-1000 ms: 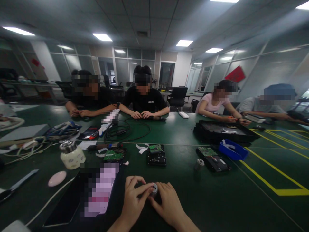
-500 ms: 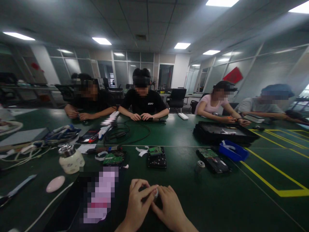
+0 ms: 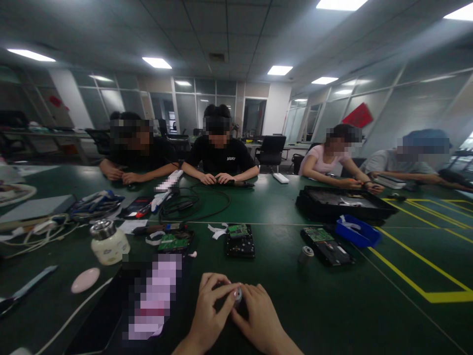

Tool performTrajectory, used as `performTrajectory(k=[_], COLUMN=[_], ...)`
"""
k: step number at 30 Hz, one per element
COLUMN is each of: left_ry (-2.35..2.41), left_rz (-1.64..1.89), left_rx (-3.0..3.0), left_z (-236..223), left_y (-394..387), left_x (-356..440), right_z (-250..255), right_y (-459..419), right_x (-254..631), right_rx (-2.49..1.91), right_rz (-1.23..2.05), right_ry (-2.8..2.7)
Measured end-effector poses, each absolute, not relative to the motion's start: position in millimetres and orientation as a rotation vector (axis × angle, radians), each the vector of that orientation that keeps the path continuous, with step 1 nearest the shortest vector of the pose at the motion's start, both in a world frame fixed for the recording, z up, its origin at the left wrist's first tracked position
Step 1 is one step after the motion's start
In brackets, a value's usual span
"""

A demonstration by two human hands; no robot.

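Note:
A small silver metal cylinder [image 3: 238, 296] stands between my two hands near the table's front edge, mostly covered by fingers. My left hand [image 3: 214, 308] pinches at its top with thumb and index finger. Curled around its right side, my right hand [image 3: 256, 313] steadies it with thumb and fingers. A similar metal cylinder [image 3: 306, 255] with a round top stands upright farther right. Beyond my hands lies a hard drive [image 3: 241, 246] with a green circuit board on it. Another hard drive [image 3: 328, 246] is at right, and a third green board [image 3: 173, 241] at left.
At left are a pixelated phone [image 3: 157, 296], a dark tablet [image 3: 98, 310], a cream jar [image 3: 110, 244] and a pink oval object [image 3: 85, 280]. A blue tray [image 3: 357, 231] and a black tray [image 3: 347, 203] sit at right. Several people work across the green table.
The view has tilted slightly, and my hands appear a little farther right. My left fingertips have closed further over the cylinder's top; both hands stay on it.

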State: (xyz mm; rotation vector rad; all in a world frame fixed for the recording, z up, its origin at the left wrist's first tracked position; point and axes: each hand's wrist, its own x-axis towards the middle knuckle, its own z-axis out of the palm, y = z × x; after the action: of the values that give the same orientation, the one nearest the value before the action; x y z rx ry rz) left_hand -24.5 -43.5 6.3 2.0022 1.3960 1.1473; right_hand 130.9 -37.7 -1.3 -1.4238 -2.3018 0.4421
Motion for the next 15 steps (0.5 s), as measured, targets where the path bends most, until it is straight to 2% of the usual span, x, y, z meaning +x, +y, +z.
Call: performTrajectory(k=[8,15], left_ry=[1.513,1.459], left_rz=[1.237,1.178], left_rx=[2.028,2.043], left_z=[3.6,1.2], left_y=[-46.1,-43.8], left_x=[-23.8,-25.4], right_z=[1.4,-3.2], right_y=[-36.9,-38.6], right_x=[131.1,131.1], right_rx=[-1.456,-1.492], right_rz=[0.455,0.470], right_ry=[-2.309,-2.315])
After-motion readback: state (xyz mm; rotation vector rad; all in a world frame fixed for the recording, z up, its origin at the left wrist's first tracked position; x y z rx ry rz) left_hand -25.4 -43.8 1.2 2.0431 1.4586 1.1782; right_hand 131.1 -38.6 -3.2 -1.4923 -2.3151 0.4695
